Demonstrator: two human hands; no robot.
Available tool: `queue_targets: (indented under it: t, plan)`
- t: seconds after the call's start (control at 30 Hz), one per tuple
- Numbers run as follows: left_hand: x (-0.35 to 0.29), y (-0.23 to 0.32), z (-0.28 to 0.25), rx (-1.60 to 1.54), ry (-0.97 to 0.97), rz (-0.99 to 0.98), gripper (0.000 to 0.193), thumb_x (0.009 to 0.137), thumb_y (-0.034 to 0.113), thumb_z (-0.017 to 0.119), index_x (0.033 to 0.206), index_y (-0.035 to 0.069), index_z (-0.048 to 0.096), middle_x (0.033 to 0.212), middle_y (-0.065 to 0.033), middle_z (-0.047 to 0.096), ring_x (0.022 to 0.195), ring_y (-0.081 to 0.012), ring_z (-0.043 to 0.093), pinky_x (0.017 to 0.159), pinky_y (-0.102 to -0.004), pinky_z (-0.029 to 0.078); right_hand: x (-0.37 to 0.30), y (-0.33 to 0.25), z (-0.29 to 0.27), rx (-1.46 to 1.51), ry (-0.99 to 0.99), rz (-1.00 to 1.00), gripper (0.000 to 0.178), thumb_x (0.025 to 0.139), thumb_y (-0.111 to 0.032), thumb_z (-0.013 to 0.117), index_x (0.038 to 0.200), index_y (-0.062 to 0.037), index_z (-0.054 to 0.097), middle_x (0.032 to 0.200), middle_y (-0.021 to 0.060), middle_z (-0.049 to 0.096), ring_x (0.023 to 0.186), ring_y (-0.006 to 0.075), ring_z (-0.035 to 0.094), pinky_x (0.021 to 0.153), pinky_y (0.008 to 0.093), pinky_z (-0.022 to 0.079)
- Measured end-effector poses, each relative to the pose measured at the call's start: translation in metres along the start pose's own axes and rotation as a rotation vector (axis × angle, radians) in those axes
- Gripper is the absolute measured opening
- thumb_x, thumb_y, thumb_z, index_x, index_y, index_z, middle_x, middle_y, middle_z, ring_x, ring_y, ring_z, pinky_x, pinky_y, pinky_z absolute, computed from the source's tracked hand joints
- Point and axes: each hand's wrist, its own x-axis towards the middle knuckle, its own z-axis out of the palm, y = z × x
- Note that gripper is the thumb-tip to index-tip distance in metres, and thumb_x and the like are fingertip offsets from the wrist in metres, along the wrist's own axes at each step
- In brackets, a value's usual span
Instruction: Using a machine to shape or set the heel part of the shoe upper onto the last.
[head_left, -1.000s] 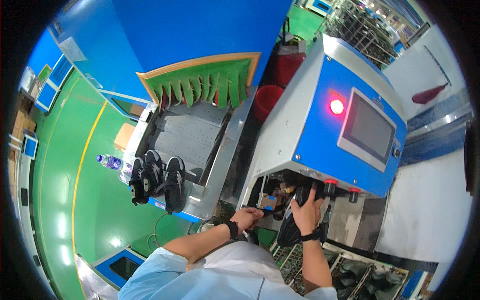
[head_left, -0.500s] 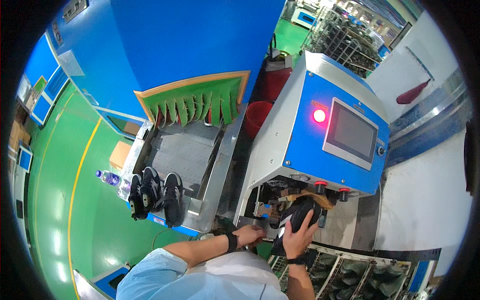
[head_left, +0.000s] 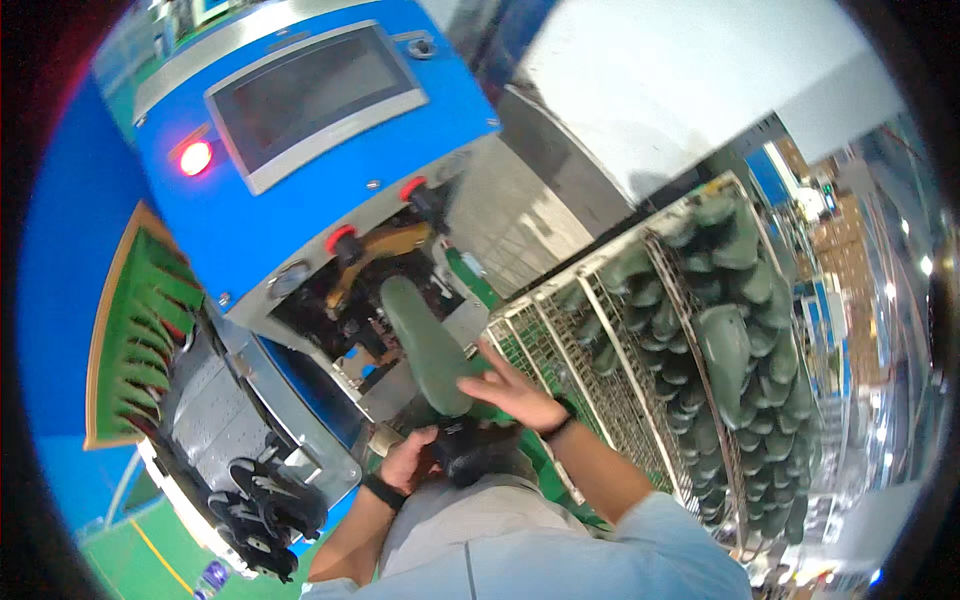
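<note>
Right fingers (head_left: 488,389) spread, thumb standing apart, tips against the near end of a green foot-shaped form (head_left: 425,345); I see touch, not a wrapped grip. Left fingers (head_left: 420,440) thumb-up beside a dark, blurred object (head_left: 468,452) just below the form; most of them hidden, so I cannot tell how far they bend or whether they have hold of it.

Form slants away ahead of my fingers, far end under the lower edge of the blue machine (head_left: 290,225). Two red-topped knobs (head_left: 342,240) jut there, beyond my fingertips, capping the room above the form.

Right of my right fingers, bare air, then the white wire rack (head_left: 628,372), its corner near my thumb. Left of my left fingers, a wider gap to the metal bed (head_left: 215,420), black shoes (head_left: 265,505) at its near edge.
</note>
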Motion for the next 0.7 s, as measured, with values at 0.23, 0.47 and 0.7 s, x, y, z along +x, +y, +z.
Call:
queue_targets:
  t: [0.23,0.47,0.7]
  plan:
    - [-0.032,0.000,-0.046,0.278,0.381,0.241,0.044,0.087,0.038,0.066,0.119,0.007,0.063,0.107,-0.0059,0.070,0.093,-0.0201,0.067,0.076,-0.0349,0.054,0.035,0.027,0.049,0.534,-0.030,-0.318,0.078,0.083,-0.005,0.075,0.151,-0.0058,0.037,0.134,0.0094,0.056,0.119,0.0170,0.055,0.102,0.0326,0.044]
    - [-0.056,0.012,0.021,0.521,0.551,0.330,0.068,0.079,0.048,0.077,0.125,0.002,0.059,0.114,-0.0063,0.066,0.100,-0.0195,0.062,0.087,-0.0345,0.050,-0.091,0.186,-0.066,-0.273,0.572,-0.278,0.071,0.083,-0.005,0.075,0.146,-0.0048,0.042,0.140,0.0237,0.053,0.129,0.0366,0.053,0.103,0.0395,0.046]
    - [-0.002,-0.017,0.061,0.603,0.729,0.333,0.058,0.076,0.037,0.077,0.120,0.001,0.064,0.111,-0.0050,0.065,0.100,-0.0189,0.059,0.092,-0.0325,0.045,-0.083,0.346,-0.211,-0.148,1.199,0.528,0.072,0.096,-0.022,0.060,0.154,-0.0025,0.023,0.144,0.0287,0.045,0.121,0.0439,0.053,0.101,0.0464,0.043]
